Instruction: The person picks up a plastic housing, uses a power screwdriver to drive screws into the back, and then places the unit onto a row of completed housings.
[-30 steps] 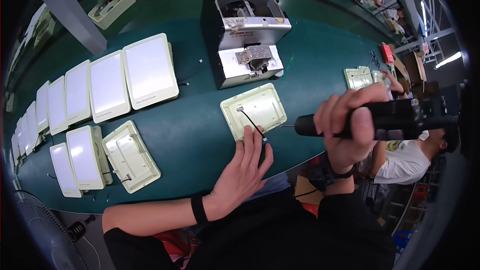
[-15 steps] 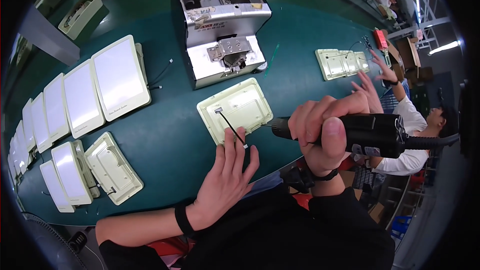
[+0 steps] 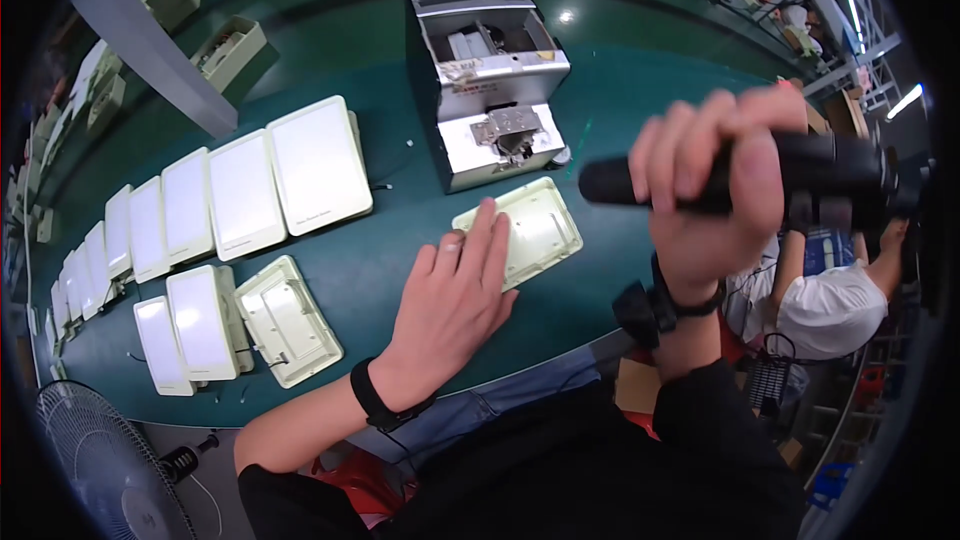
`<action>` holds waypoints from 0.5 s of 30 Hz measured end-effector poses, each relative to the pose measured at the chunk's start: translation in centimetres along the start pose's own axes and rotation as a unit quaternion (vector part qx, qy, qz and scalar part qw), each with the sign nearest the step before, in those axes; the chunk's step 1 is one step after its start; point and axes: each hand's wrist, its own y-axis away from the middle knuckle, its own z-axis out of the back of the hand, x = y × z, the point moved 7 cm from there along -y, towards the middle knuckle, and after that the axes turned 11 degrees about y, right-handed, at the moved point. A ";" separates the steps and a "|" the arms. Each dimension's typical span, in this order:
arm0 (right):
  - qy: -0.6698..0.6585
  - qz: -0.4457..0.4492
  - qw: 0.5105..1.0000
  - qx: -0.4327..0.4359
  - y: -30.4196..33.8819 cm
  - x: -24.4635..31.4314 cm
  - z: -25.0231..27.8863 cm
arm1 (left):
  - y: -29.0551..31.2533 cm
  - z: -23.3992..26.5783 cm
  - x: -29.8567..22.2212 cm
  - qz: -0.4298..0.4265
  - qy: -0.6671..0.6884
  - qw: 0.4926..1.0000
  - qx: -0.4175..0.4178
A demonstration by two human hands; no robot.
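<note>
In the head view, a dark green tabletop (image 3: 370, 250) spreads across the middle, its near edge bent by the lens. The pale plastic cover (image 3: 545, 230) lies on it, just in front of a metal machine (image 3: 500, 90), hollow side up with ribs and a raised rim showing. The left hand (image 3: 445, 290) rests on the cover's left part with fingers stretched out, pressing lightly or just touching, grasping nothing. The right hand (image 3: 710, 170) has its fingers wrapped firmly around a black screwdriver (image 3: 835, 165), held level in the air to the right of the cover, its nose apart from it.

On the left of the table, a long row of white-faced panels (image 3: 245, 195) runs back toward the rim, each leaning over the next. Nearer the person stand a shorter pair of panels (image 3: 200, 325) and, touching or just beside them, a second cover (image 3: 290, 320), also hollow side up.

Behind, a grey post (image 3: 160, 50) rises beside a pale bin (image 3: 235, 50) of small parts. A fan (image 3: 110, 480) stands at the lower left. To the right, a co-worker in a white shirt (image 3: 835, 310) sits near a dark basket (image 3: 770, 380); tube lights (image 3: 905, 102) glow beyond.
</note>
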 end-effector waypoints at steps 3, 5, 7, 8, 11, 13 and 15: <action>0.063 0.025 0.997 -0.023 -2.5 -1.7 -1.5 | 0.0 -0.2 1.1 0.019 -0.012 0.999 -0.024; 0.177 0.037 0.984 0.009 -3.2 -3.2 -2.8 | 0.4 -0.2 1.7 0.041 0.006 0.999 -0.020; 0.171 0.028 0.985 0.003 -3.1 -3.4 -2.9 | 0.4 -0.3 2.2 0.041 0.017 0.999 -0.028; 0.168 0.019 0.986 -0.008 -2.8 -3.4 -2.6 | 0.2 -0.3 2.4 0.035 0.028 0.998 -0.034; 0.137 -0.007 0.991 -0.004 -1.6 -3.4 -2.4 | 0.2 -0.2 3.0 0.031 0.054 0.997 -0.043; 0.077 -0.027 0.997 0.016 -0.2 -3.1 -2.3 | 0.2 -0.1 3.2 0.023 0.071 0.996 -0.054; 0.033 -0.043 0.998 0.043 1.9 -2.3 -2.0 | 0.4 -0.2 3.3 0.022 0.071 0.996 -0.052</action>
